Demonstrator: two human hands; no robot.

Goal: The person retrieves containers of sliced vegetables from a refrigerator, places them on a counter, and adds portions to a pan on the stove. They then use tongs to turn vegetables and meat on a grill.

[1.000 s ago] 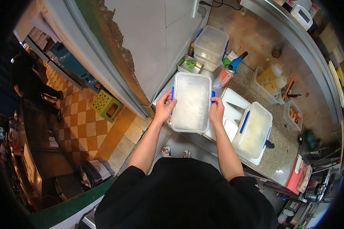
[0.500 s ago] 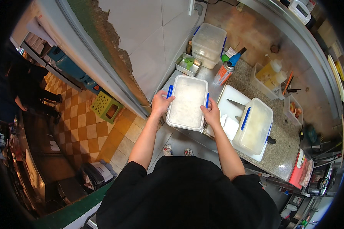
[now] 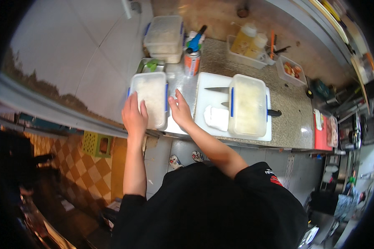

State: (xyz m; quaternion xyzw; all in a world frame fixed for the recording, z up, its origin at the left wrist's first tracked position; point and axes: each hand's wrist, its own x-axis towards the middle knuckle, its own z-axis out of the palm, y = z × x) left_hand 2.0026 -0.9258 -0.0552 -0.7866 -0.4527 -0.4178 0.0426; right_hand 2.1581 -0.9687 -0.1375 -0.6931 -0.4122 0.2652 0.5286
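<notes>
two hands are at a lidded, whitish plastic container (image 3: 150, 98) with blue side clips, sitting at upper centre-left of the head view on the steel end of the counter (image 3: 179, 83). the left hand (image 3: 134, 117) lies flat on the lid's near corner, fingers stretched out and together, pressing rather than gripping. the right hand (image 3: 181, 109) is just beside the box's right edge, fingers spread loosely open with nothing in them; whether the fingertips touch the blue clip i cannot tell.

compared with a second ago, the container has come down out of a two-handed hold at both ends and now rests on the counter, further left in the frame, and the right hand has let go. that reads as the box being set down and released.

to the right lies a white cutting board (image 3: 207, 83) carrying a second lidded container (image 3: 247, 105), a folded white cloth (image 3: 216, 118) and a knife (image 3: 217, 89). behind stand a torch canister (image 3: 192, 61), stacked tubs (image 3: 164, 37) and a small tray with greens (image 3: 150, 65).
</notes>
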